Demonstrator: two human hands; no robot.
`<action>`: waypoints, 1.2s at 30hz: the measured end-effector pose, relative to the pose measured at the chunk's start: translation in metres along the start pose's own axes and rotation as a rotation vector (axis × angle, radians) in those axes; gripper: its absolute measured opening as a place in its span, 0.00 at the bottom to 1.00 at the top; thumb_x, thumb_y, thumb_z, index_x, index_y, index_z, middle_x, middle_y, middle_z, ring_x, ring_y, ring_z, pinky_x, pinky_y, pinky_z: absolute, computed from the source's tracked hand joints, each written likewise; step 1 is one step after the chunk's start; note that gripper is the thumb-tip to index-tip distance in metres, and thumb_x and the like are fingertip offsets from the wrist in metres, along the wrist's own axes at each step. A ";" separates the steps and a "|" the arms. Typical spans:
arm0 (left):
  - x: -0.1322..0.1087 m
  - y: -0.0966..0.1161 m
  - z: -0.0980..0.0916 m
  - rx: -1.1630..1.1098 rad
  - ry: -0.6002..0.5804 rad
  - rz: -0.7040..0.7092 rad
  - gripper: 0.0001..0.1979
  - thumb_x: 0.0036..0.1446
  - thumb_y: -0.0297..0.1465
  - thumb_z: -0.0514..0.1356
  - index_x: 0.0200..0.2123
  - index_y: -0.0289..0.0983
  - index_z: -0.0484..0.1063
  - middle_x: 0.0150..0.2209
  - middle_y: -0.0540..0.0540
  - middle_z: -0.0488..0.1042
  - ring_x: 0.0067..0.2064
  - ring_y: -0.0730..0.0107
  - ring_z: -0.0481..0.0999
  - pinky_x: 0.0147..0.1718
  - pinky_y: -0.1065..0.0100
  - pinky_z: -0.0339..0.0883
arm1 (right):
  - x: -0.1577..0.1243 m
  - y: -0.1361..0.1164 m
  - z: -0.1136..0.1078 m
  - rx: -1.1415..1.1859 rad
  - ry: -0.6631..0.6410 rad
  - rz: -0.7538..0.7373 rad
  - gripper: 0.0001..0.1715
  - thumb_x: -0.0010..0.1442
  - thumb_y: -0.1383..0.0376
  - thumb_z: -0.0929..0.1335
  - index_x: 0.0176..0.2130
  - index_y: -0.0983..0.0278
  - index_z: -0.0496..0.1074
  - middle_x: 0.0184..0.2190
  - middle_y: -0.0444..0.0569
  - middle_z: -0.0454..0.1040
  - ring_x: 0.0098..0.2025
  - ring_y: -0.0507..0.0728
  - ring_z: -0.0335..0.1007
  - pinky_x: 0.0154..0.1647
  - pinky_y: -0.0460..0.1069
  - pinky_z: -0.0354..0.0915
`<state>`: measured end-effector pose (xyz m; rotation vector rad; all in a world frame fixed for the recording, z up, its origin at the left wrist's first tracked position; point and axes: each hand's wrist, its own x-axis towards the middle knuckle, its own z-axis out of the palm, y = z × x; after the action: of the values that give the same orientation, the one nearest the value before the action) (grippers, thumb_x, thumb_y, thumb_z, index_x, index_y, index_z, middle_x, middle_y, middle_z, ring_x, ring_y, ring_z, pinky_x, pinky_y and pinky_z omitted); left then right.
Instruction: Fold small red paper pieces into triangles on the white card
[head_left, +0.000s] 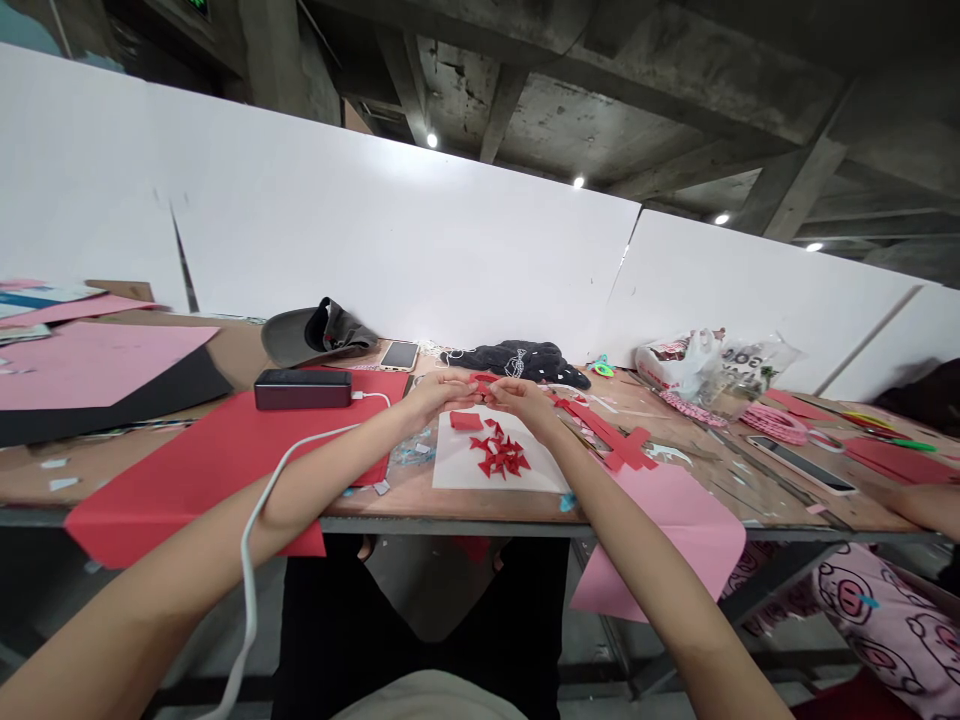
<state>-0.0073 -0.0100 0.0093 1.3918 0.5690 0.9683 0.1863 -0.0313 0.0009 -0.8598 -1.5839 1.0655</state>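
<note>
"What were the hands doing?"

"The left hand (442, 393) and the right hand (526, 400) were close together, both pinching one small piece of red paper (484, 382) between their fingertips. It was held up above the far edge of a white sheet (452, 472). I couldn't tell its exact fold."

"And on that sheet?"

"A loose pile of pointed red pieces (504, 457) lay there, with a flat red rectangle (466, 421) just beyond it on the left."

"What was to the left?"

"A large red sheet (217, 465) hung over the near edge of the desk (495, 508). A black box (303, 390) sat on it, and a white cable (252, 560) ran from the box across the left forearm. Farther back were a phone (399, 355) and a grey cap (294, 337)."

"To the right?"

"Red strips (616, 442) lay crossed beside a pink sheet (679, 520) that drooped off the near edge. Beyond them was a plastic bag (694, 362); farther right, another person's arm (930, 506) reached onto the desk."

"Straight ahead?"

"A dark cloth (514, 362) lay at the far side, before a white panel (420, 240)."
</note>
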 end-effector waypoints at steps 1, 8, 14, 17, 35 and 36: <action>0.000 0.000 0.000 -0.005 -0.011 -0.010 0.16 0.40 0.35 0.70 0.33 0.34 0.76 0.38 0.41 0.78 0.43 0.62 0.77 0.48 0.63 0.66 | -0.001 -0.001 0.001 0.001 -0.007 -0.004 0.19 0.47 0.52 0.72 0.32 0.64 0.74 0.28 0.45 0.74 0.33 0.53 0.70 0.44 0.52 0.66; -0.001 -0.002 0.001 0.056 0.018 0.011 0.17 0.39 0.37 0.70 0.33 0.34 0.77 0.35 0.40 0.79 0.42 0.60 0.77 0.47 0.60 0.67 | -0.003 -0.004 0.003 -0.053 -0.013 -0.038 0.14 0.46 0.56 0.72 0.30 0.64 0.73 0.27 0.45 0.74 0.31 0.52 0.70 0.41 0.51 0.66; -0.002 -0.003 0.004 0.123 0.058 0.038 0.17 0.39 0.37 0.69 0.33 0.33 0.76 0.33 0.40 0.79 0.40 0.59 0.77 0.45 0.58 0.67 | 0.001 0.000 0.002 -0.143 -0.008 -0.094 0.14 0.49 0.55 0.71 0.30 0.64 0.74 0.26 0.45 0.74 0.30 0.53 0.70 0.37 0.51 0.67; -0.001 -0.004 0.005 0.135 0.033 0.062 0.16 0.41 0.37 0.68 0.33 0.34 0.76 0.34 0.41 0.79 0.40 0.60 0.77 0.45 0.59 0.67 | 0.003 0.003 0.001 -0.214 0.011 -0.142 0.13 0.51 0.56 0.70 0.29 0.64 0.74 0.25 0.45 0.73 0.29 0.53 0.70 0.35 0.50 0.66; -0.001 -0.004 0.007 0.117 -0.032 0.022 0.12 0.46 0.33 0.66 0.35 0.33 0.76 0.34 0.41 0.79 0.38 0.62 0.78 0.43 0.63 0.71 | -0.004 -0.004 0.005 -0.819 0.129 -0.605 0.09 0.62 0.63 0.61 0.32 0.63 0.67 0.30 0.48 0.68 0.33 0.54 0.64 0.35 0.49 0.61; -0.001 -0.005 0.008 0.149 -0.002 0.068 0.11 0.46 0.33 0.65 0.33 0.33 0.75 0.32 0.41 0.79 0.36 0.62 0.79 0.42 0.62 0.71 | -0.004 -0.004 0.005 -0.833 0.129 -0.610 0.09 0.62 0.63 0.61 0.32 0.63 0.67 0.30 0.48 0.67 0.33 0.54 0.64 0.35 0.49 0.61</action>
<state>0.0000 -0.0144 0.0055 1.5530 0.6054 0.9945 0.1826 -0.0375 0.0030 -0.8461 -2.0087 -0.1133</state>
